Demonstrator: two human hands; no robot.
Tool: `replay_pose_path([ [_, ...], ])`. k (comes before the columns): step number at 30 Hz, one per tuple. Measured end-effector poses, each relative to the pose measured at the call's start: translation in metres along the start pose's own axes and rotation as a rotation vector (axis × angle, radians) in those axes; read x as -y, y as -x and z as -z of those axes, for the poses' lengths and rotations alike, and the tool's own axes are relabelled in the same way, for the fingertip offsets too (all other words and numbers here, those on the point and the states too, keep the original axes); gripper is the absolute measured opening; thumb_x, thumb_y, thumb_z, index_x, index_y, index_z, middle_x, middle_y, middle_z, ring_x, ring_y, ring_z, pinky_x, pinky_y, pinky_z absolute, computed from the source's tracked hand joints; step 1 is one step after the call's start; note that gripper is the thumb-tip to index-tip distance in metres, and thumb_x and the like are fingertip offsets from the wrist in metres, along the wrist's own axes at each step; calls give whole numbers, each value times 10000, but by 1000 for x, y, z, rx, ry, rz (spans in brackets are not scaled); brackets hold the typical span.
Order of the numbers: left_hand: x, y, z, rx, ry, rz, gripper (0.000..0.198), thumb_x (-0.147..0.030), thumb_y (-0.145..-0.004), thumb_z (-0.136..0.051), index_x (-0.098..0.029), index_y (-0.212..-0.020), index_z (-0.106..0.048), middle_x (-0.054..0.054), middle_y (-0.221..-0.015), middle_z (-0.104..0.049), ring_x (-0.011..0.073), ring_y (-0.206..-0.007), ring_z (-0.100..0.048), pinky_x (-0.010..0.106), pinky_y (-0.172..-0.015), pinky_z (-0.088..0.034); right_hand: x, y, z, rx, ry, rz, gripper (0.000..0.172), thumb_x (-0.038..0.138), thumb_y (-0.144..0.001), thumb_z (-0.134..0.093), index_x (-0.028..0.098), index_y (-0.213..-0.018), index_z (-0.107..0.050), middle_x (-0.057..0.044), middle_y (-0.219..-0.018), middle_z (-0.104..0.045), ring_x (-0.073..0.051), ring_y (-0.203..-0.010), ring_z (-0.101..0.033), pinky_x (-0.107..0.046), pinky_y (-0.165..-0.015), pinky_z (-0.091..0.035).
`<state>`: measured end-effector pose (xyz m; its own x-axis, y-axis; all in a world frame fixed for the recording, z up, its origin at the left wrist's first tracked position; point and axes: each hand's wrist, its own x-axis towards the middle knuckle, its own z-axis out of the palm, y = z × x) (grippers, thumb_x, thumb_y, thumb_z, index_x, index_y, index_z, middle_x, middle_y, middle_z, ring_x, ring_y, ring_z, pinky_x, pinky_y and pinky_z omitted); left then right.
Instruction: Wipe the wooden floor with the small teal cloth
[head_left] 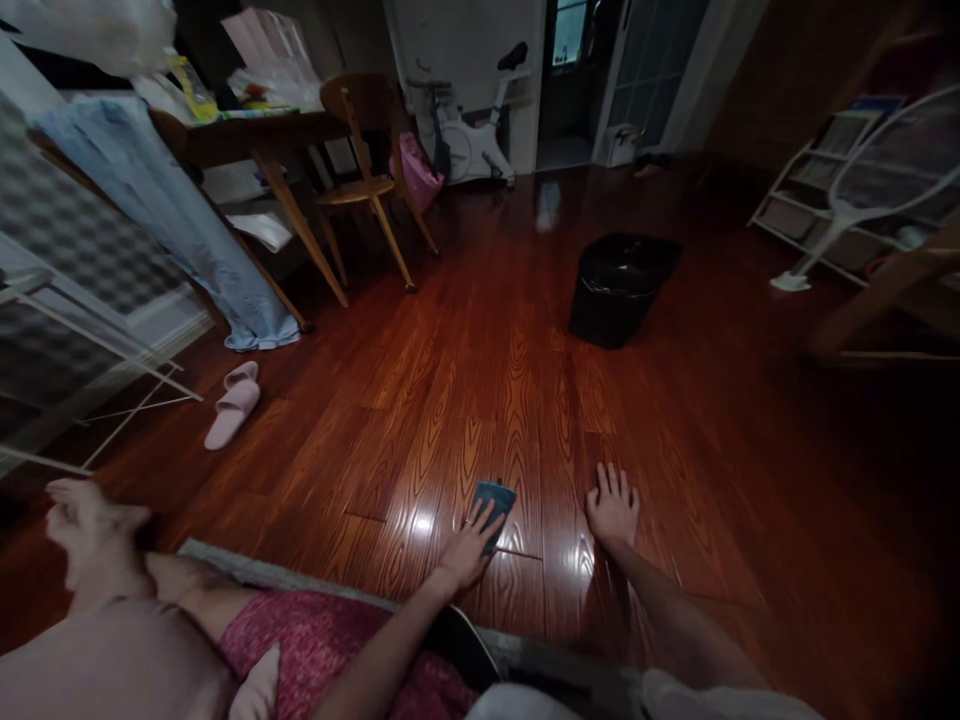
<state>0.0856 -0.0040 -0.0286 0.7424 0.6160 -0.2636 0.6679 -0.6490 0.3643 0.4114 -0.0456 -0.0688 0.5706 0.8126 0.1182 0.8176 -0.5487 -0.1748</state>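
A small dark teal item [493, 494], flat like a folded cloth or pouch, lies on the glossy reddish wooden floor [480, 400]. Across its lower left part rests my left hand [470, 545], fingers spread, with a ring on one finger. To the right, my right hand [613, 507] is planted on the bare floorboards with its fingers apart and nothing in it. A gap of floor separates the two hands.
Ahead to the right stands a black bin [619, 290] with a bag. Pink slippers [234, 405] lie at left, near a white rack [127, 400]. A wooden chair [367, 185], a table and an exercise bike [472, 140] are farther back; a grey mat edge is near my legs.
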Motion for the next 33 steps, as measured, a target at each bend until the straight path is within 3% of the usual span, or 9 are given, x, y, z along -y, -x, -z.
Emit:
replay_pose_path([
  [6, -10, -36, -1, 1, -67, -152, 782, -246, -950, -560, -358, -1613, -160, 37, -1696, -124, 302, -1548, -62, 629, -1205, -136, -2, 2, -5, 38, 41, 3, 638, 267, -968, -247, 183, -1600, -250, -74, -1665, -270, -233, -1536, -132, -498, -1221, -140],
  [11, 14, -81, 31, -44, -150, -99, 730, -308, -976, -546, -374, -1606, -183, 36, -1689, -162, 281, -1544, -120, 632, -1205, -119, -4, 5, -8, 26, 55, 5, 630, 249, -968, -227, 160, -1589, -282, -68, -1662, -278, -235, -1542, -121, -489, -1223, -147],
  [14, 43, -110, 60, -46, -158, 34, 667, -342, -1005, -499, -362, -1605, -209, 31, -1688, -158, 271, -1544, -125, 617, -1211, -124, -4, 7, -8, 9, 48, 21, 634, 255, -966, -252, 151, -1592, -273, -78, -1662, -276, -249, -1545, -112, -496, -1220, -156],
  [18, 103, -130, 94, -98, -173, 366, 616, -383, -1026, -451, -363, -1602, -234, 41, -1680, -188, 296, -1533, -172, 617, -1206, -145, -5, 9, -8, 13, 39, 31, 655, 251, -965, -273, 169, -1611, -198, -85, -1669, -256, -270, -1540, -137, -518, -1216, -162],
  [21, 144, -134, 110, -132, -167, 631, 610, -413, -1033, -414, -325, -1608, -231, 74, -1682, -175, 318, -1527, -189, 631, -1187, -197, -4, 11, -6, -1, 29, 35, 671, 228, -964, -278, 166, -1618, -142, -99, -1663, -269, -280, -1532, -171, -527, -1210, -175],
  [23, 158, -141, 115, -168, -145, 773, 610, -427, -1038, -376, -282, -1612, -232, 98, -1680, -181, 329, -1522, -203, 611, -1181, -240, -4, 12, -4, -32, 20, 43, 687, 212, -958, -298, 169, -1620, -118, -103, -1661, -271, -287, -1529, -183, -529, -1207, -186],
  [25, 158, -155, 116, -216, -117, 883, 623, -436, -1039, -342, -223, -1614, -234, 136, -1673, -191, 350, -1516, -214, 594, -1172, -276, -4, 13, -3, -52, 12, 56, 709, 200, -949, -331, 181, -1621, -108, -102, -1665, -258, -297, -1526, -193, -532, -1205, -197],
  [28, 136, -191, 112, -280, -88, 925, 657, -452, -1033, -326, -178, -1619, -210, 170, -1671, -173, 386, -1512, -203, 616, -1161, -280, -5, 14, -2, -24, 16, 71, 718, 194, -939, -353, 191, -1622, -127, -104, -1669, -245, -318, -1513, -230, -540, -1196, -213],
  [33, 70, -269, 101, -227, -83, 643, 661, -448, -1023, -358, -224, -1624, -195, 108, -1689, -121, 360, -1534, -120, 610, -1208, -149, -6, 14, 2, 77, 41, 42, 688, 210, -958, -297, 175, -1622, -119, -128, -1663, -254, -305, -1505, -266, -552, -1200, -187],
])
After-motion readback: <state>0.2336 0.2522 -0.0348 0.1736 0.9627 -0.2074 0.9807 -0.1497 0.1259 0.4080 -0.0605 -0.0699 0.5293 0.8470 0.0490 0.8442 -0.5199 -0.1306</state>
